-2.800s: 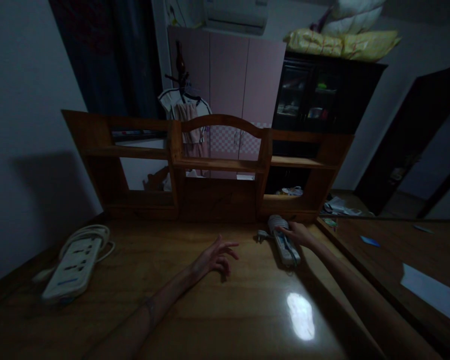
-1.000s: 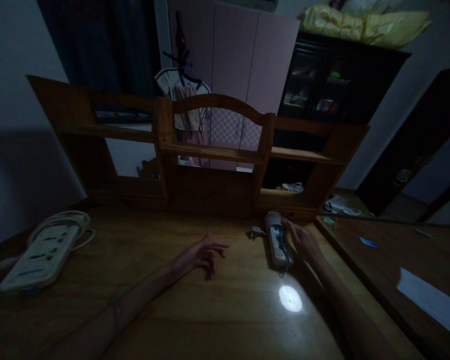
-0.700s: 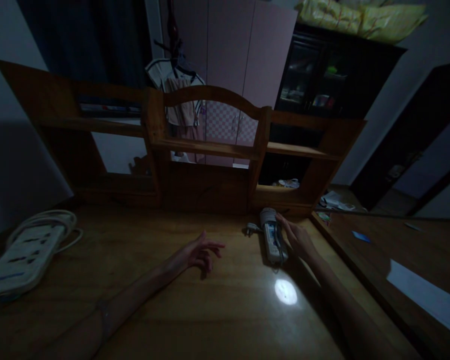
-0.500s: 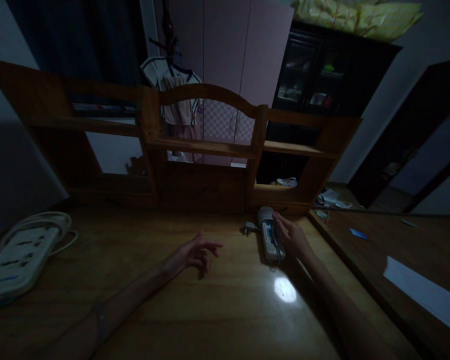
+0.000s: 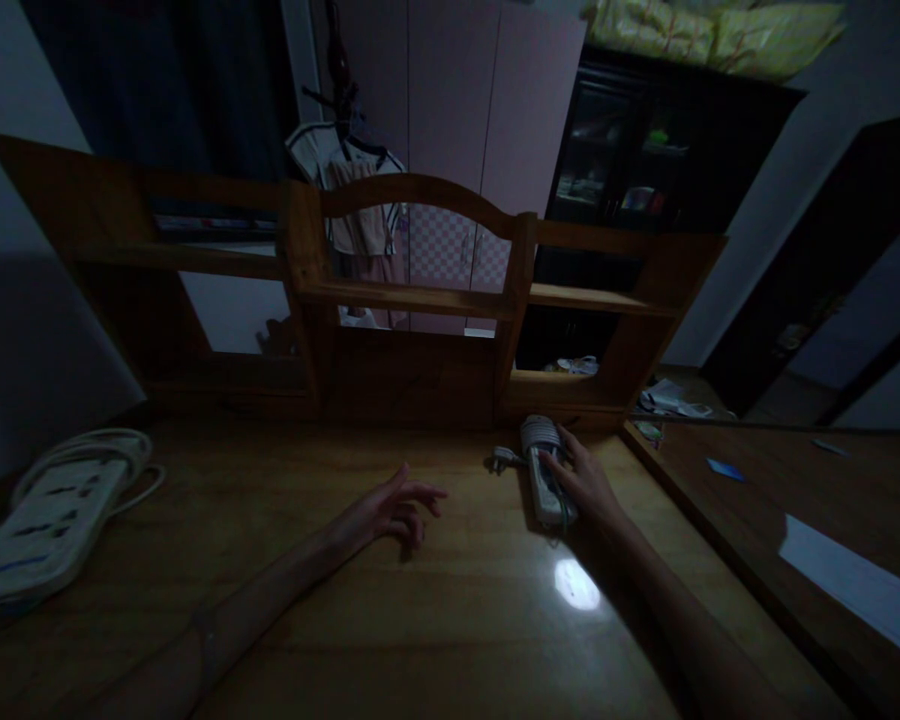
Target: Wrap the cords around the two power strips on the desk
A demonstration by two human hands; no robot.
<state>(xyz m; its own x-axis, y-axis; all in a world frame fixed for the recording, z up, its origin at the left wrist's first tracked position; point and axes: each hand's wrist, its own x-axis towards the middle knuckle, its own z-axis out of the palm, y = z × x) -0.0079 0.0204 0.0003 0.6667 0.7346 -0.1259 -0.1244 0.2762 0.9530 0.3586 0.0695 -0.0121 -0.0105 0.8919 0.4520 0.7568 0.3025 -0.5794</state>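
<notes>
A small white power strip [image 5: 541,470] with its cord wound round it lies on the wooden desk [image 5: 450,620] near the shelf unit. Its plug [image 5: 499,460] sticks out to the left. My right hand [image 5: 585,480] lies over the strip's right side, fingers curled onto it. Resting on the desk a little left of centre, my left hand [image 5: 390,512] has its fingers loosely spread and holds nothing.
A larger white power strip [image 5: 45,520] with a coiled cord lies at the desk's left edge. A wooden shelf unit [image 5: 412,300] stands along the back. To the right is a second wooden surface [image 5: 795,500] with a white sheet [image 5: 855,585]. Lamp glare [image 5: 577,585] shines on the desk.
My right hand has slid onto the small power strip and closed over it, where before its fingers only touched the side. The left hand has stayed put. The camera has shifted slightly.
</notes>
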